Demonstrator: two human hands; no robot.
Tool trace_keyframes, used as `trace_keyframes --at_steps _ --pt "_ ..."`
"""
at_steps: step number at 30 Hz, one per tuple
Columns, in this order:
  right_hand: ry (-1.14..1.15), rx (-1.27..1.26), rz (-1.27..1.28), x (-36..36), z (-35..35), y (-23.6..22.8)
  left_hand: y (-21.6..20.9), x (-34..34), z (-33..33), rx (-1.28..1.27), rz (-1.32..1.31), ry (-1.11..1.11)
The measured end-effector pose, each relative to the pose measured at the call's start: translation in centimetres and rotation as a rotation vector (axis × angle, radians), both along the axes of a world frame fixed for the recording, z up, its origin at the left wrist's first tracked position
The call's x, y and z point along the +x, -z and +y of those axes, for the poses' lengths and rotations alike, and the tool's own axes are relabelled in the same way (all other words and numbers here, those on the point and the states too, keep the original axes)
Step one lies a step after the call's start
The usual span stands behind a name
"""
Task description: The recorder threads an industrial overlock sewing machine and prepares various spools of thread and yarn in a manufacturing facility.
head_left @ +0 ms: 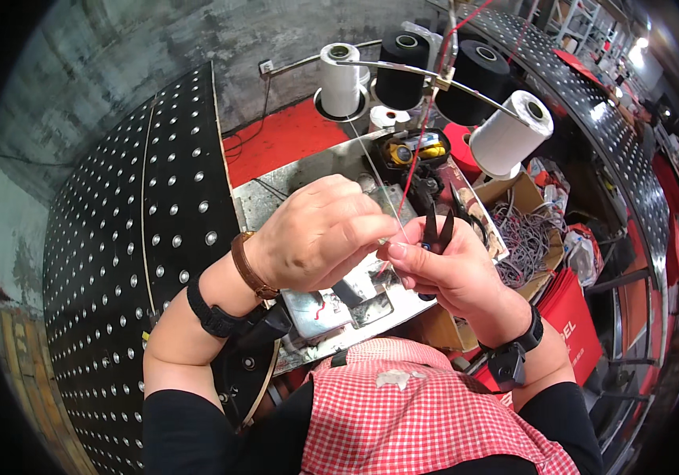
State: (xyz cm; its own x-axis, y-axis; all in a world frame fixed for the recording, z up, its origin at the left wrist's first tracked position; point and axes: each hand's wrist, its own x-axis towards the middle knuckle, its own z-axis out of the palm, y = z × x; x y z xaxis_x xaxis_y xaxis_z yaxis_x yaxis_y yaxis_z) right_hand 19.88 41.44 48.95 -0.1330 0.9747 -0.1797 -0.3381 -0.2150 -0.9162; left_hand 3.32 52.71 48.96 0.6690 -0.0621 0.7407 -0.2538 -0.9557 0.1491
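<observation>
My left hand [319,233] is closed in a pinch, with the end of a thin white thread [376,169] at its fingertips. My right hand [454,269] meets it there, thumb and forefinger pinched on the same thread. Tucked in the right hand is a pair of black thread snips [431,229], blades pointing up and slightly apart. A red thread [416,154] runs down from the thread stand to the hands; where its end lies is hidden by my fingers. The white thread leads back to a white thread cone [340,83].
Black thread cones [403,71] and another white cone [509,136] stand beyond the machine table [288,174]. A black tray [410,150] holds yellow-handled tools. At right, a cardboard box [529,190] is full of grey scraps. Studded black panels [181,158] stand left.
</observation>
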Motion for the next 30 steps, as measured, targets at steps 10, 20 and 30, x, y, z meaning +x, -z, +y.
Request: trace_keyframes --at_steps 10,20,30 --pt "0.419 0.340 -0.619 2.4 -4.6 -0.4 -2.6 1.2 -3.2 0.014 0.064 -0.242" --pt "0.661 0.336 -0.722 4.4 -9.6 -2.7 -2.3 3.9 -6.6 -0.156 0.072 -0.090" --pt "0.494 0.363 -0.673 4.3 -10.2 -3.1 -3.3 5.2 -7.6 -0.238 -0.030 -0.192"
